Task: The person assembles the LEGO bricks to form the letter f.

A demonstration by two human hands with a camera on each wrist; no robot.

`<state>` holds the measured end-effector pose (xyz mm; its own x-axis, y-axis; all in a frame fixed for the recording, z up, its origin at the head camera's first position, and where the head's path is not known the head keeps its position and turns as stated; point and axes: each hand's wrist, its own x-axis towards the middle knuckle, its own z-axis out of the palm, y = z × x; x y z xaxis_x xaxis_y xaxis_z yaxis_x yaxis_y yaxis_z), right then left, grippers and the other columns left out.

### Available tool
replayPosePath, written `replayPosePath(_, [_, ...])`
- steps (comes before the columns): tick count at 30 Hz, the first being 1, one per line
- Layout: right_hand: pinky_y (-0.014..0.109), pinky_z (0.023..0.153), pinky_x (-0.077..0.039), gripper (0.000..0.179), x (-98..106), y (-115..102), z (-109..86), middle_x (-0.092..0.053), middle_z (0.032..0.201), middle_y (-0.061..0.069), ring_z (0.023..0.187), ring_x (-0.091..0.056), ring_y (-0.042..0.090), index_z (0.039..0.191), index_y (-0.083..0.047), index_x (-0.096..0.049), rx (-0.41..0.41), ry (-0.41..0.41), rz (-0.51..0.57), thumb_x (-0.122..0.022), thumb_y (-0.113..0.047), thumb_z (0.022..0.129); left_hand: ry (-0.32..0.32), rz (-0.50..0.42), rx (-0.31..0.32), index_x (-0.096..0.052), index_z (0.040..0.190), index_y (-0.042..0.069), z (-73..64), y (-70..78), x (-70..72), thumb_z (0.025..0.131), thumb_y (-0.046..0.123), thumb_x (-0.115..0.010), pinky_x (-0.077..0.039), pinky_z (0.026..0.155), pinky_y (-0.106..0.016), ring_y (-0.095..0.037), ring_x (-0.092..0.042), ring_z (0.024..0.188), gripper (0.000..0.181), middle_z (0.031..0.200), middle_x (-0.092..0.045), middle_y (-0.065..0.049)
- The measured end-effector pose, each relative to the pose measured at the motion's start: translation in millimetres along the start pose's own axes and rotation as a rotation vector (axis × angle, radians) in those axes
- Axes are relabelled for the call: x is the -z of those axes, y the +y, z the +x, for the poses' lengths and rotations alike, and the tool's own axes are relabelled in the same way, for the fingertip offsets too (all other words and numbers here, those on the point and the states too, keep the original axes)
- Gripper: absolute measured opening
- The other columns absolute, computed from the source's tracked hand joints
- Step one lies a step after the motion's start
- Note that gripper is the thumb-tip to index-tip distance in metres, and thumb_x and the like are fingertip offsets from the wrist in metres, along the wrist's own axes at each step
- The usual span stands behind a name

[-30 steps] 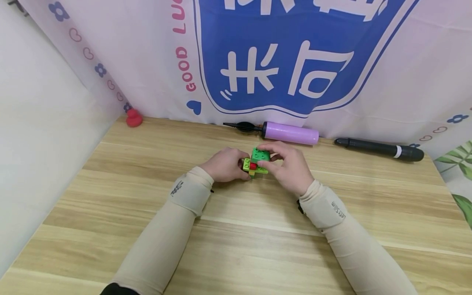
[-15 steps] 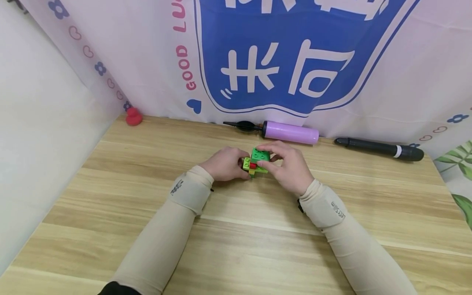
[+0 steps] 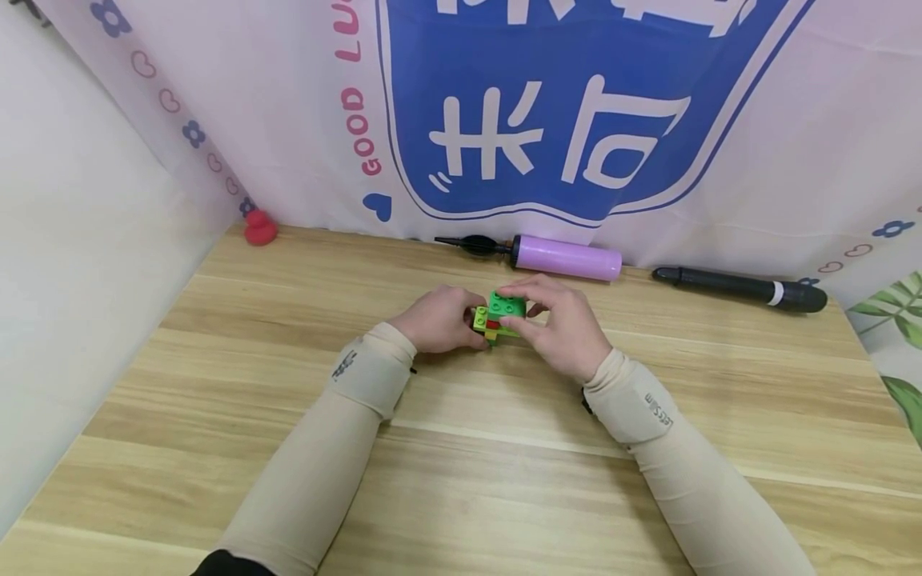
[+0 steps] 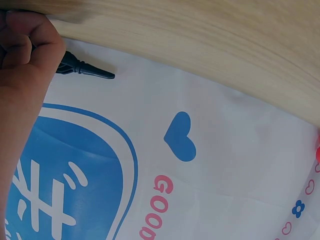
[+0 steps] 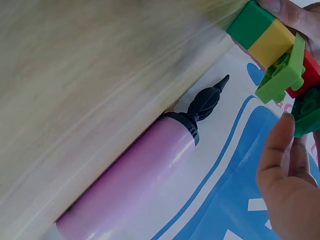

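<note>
Both hands hold a stack of toy building blocks above the table. In the right wrist view the stack has a green block [image 5: 251,22], a yellow block [image 5: 270,44], a lime plate [image 5: 280,80] and a red block [image 5: 309,75]. Over the red one sits a studded green block [image 3: 507,306], partly in shadow in the right wrist view. My right hand [image 3: 569,324] pinches this block between thumb and fingers. From the other side, my left hand [image 3: 441,322] grips the lower blocks, its fingertips partly hidden. The left wrist view shows this hand curled, without the blocks.
A purple hand pump [image 3: 567,258] with a black nozzle lies behind the hands along the table's back edge. Right of it lies a black stick-like tool [image 3: 742,289] with a white band. A red rubbery object [image 3: 260,228] stands at the back left corner. A printed curtain [image 3: 288,96] hangs behind.
The studded green block has tilted and settled slightly lower, so less of the red block and lime plate shows. Both hands stay in nearly the same place.
</note>
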<state>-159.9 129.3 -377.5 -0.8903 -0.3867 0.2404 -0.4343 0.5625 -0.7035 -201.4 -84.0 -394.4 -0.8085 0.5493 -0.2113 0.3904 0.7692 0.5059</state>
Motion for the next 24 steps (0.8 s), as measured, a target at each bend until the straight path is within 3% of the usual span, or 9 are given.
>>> replayPosePath(24, [0.042,0.082,-0.057,0.037,1.0,-0.5,-0.8,-0.072,0.131,0.009,0.108,-0.068,0.026,0.13,-0.01,-0.075,0.019,-0.002,-0.05,-0.082,-0.014,0.094,0.003,0.003,0.001,-0.072,0.11,0.014,0.0,-0.3,-0.6,0.091,0.029,-0.086,-0.046,0.073,-0.03,-0.015,-0.057,0.079,0.028,0.086,-0.066,0.0])
